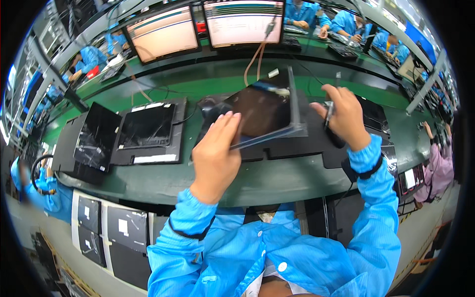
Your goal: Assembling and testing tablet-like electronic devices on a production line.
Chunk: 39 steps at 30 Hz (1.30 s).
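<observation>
A glossy dark display panel with clear film at its edges is held up at a tilt, above the black mats in the middle of the bench. My left hand grips it along its lower left edge, the fingers lying over its face. Just right of the panel and apart from it, my right hand is closed around a slim, dark, pen-like tool. A thin tip stands up above the fingers; I cannot make out its exact kind.
Left on the bench lie a flat dark panel and a leaning film-covered panel. Two monitors stand at the back, with a hanging cable before them. Below left, a rack holds dark panels. Other people work beyond.
</observation>
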Motion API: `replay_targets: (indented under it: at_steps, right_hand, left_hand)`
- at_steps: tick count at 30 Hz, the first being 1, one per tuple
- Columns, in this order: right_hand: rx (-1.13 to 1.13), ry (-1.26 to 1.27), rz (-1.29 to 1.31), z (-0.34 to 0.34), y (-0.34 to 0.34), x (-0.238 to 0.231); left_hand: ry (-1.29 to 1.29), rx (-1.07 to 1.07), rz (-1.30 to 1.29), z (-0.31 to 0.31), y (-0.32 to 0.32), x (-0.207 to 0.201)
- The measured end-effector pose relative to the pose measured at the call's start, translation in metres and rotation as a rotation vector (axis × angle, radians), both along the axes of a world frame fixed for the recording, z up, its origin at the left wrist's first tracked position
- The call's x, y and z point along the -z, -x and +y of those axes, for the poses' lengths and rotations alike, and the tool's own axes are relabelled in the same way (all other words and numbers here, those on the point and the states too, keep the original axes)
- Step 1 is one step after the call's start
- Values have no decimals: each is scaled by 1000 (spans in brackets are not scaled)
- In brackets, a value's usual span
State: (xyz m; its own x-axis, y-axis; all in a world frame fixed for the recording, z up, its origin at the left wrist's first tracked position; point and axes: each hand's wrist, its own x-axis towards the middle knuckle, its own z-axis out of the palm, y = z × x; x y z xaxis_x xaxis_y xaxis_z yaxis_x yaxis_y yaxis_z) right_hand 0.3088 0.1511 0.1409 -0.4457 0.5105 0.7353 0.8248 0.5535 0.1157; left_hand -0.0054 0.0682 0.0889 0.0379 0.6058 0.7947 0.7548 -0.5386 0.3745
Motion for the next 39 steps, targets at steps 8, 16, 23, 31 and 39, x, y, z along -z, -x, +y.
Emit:
replay_targets:
  at_steps: [8,16,23,31,39]
  right_hand:
    - [-982,608,375,-104,156,48]
    - [-1066,767,527,-150,295,94]
    - [-1121,845,412,-170,331,101]
    - [-781,663,420,-150,324,95]
    - [-107,513,-164,-81,284,123]
  left_hand:
    - [521,382,-1629,-111,92,17]
    - [426,184,-1706,-179,128,59]
    - [336,115,-1720,-213,149,63]
    - [128,-334,-1760,-318,203,86]
    - [63,-525,-1954,-515,309,183]
